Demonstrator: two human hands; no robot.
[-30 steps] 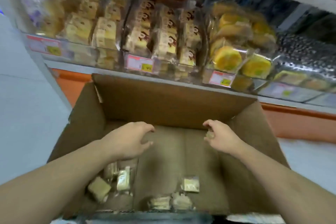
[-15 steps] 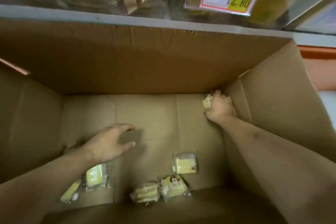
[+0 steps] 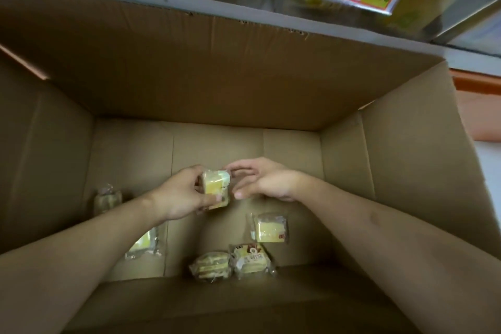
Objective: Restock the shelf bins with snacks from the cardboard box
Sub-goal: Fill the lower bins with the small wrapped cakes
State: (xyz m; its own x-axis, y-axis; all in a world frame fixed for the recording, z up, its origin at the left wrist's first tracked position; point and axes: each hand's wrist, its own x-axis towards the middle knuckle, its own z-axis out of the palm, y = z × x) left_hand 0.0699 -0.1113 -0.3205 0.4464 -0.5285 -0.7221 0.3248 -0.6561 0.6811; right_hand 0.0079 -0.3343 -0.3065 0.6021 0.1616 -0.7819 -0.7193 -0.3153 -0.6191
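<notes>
Snack pack (image 3: pixel 216 189) sits above the cardboard box (image 3: pixel 406 157) floor, my left hand (image 3: pixel 184 195) pinching it, my right hand (image 3: pixel 260 180) loose-fingered beside it; I judge this mid-pickup, next lifting it toward the shelf bin (image 3: pixel 423 0) above the box

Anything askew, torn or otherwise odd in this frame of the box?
Nothing serious. The leftover snack packs lie scattered at mixed angles on the cardboard box floor, one apart near the left wall. The box's far flap edge shows small nicks. The left hand holds one pack; the right hand is beside it.
</notes>
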